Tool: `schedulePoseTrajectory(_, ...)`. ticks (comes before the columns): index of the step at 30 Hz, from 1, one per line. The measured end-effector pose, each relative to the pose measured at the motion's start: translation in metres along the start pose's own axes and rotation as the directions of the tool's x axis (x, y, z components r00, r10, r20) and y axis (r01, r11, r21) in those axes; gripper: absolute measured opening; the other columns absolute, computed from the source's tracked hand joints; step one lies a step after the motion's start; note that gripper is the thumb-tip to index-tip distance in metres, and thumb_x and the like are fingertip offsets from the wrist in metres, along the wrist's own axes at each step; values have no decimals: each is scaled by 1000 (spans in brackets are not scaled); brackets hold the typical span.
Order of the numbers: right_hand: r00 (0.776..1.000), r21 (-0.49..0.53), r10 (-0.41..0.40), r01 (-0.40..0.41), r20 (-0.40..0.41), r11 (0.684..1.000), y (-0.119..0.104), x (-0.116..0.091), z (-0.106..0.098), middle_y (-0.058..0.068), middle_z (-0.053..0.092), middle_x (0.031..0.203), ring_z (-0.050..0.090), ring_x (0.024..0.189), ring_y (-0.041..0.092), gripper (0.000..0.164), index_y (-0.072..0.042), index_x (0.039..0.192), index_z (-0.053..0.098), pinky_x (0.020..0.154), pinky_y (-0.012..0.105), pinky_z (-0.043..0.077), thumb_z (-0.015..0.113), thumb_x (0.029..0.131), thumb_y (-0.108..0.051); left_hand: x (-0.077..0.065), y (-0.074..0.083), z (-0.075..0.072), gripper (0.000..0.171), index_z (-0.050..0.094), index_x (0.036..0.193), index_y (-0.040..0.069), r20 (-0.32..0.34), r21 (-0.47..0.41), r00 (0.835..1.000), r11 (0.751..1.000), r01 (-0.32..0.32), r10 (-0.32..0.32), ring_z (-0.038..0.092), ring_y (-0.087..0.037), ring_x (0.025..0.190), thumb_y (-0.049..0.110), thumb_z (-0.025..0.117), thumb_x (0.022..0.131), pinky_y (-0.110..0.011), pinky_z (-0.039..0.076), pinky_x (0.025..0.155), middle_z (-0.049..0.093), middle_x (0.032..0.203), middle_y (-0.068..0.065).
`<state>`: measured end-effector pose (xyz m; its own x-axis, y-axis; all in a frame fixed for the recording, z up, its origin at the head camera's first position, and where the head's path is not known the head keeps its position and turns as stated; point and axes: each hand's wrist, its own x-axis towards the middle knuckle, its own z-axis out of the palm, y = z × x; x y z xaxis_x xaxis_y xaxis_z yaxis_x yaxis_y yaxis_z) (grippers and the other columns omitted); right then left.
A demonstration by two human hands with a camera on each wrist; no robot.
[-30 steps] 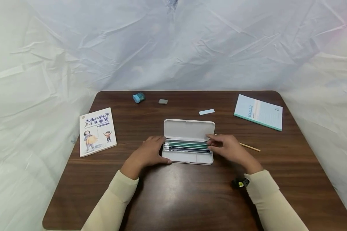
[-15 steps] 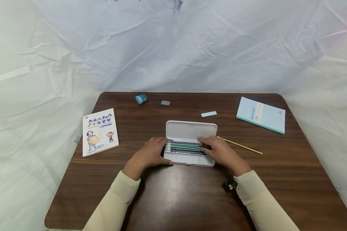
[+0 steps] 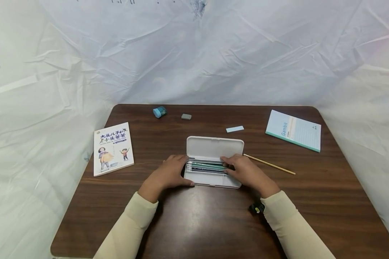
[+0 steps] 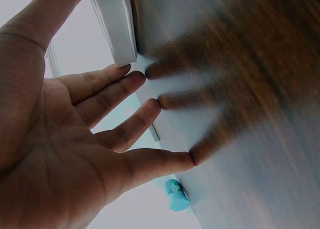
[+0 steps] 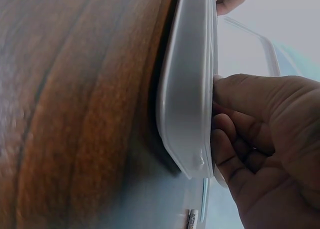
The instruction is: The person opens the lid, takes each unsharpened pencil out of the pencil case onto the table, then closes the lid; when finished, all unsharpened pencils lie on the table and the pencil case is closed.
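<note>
In the head view a white pencil case (image 3: 214,147) lies open mid-table, its lid raised toward the back. Several green and dark pencils (image 3: 207,167) with pale ends lie side by side in its tray. My left hand (image 3: 170,172) rests at the case's left end, thumb by the front corner and fingers by the back; the left wrist view shows these fingers spread and straight. My right hand (image 3: 247,172) reaches over the case's right part, curled fingers and thumb spanning the pencils' right ends. In the right wrist view the case wall (image 5: 187,89) hides those fingertips.
A tan rod (image 3: 272,164) with a pale tip lies right of the case. Behind are a pale blue strip (image 3: 235,129), grey eraser (image 3: 186,117) and blue sharpener (image 3: 160,112). A picture book (image 3: 113,149) lies left, a Gambit notebook (image 3: 293,130) right.
My right hand has moved left along the pencils from the case's right end. A green pencil now lies slightly slanted among the others. The left hand stays at the case's left end.
</note>
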<state>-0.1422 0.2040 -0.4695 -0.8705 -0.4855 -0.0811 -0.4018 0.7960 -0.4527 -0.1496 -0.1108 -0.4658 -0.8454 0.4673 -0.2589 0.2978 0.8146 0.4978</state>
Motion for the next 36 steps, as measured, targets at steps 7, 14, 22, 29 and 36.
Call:
schedulePoseTrajectory(7,998,-41,-54,54,-16,998,0,0,2,5,80,104,61,83,6,45,-1,149,70,71,26,51,77,105,-9,9,-16,14,108,52,165,9,-26,3,999,1000,-23,23,46,-47,158,60,97,81,-85,38,119,55,168,-18)
schedulePoseTrajectory(14,995,-54,-77,74,-62,996,2,0,5,7,78,98,53,75,6,43,-2,147,72,65,24,45,77,106,-9,1,-1,4,101,53,163,5,-11,15,1000,1000,-16,16,46,-48,157,53,97,85,-85,37,119,55,167,-20)
schedulePoseTrajectory(22,992,35,-74,78,-98,996,5,-1,5,-2,73,94,52,77,7,44,0,149,70,68,26,46,76,106,-9,5,-9,9,105,53,163,8,-22,5,999,1000,-27,27,47,-47,157,57,97,82,-87,38,117,55,168,-19)
schedulePoseTrajectory(29,985,155,-25,51,-169,987,15,-20,-15,-2,78,108,67,96,12,45,-4,150,70,80,32,58,76,105,-7,0,3,2,103,51,165,5,-6,16,1000,1000,-1,1,45,-46,160,50,97,84,-84,37,121,54,169,-19)
schedulePoseTrajectory(36,970,134,58,-26,-235,991,43,-64,-47,-1,80,107,69,97,10,51,-1,152,67,82,32,61,79,102,-2,-4,5,-2,104,50,166,3,5,18,1000,1000,3,-3,43,-48,161,51,96,86,-84,36,121,52,170,-21)
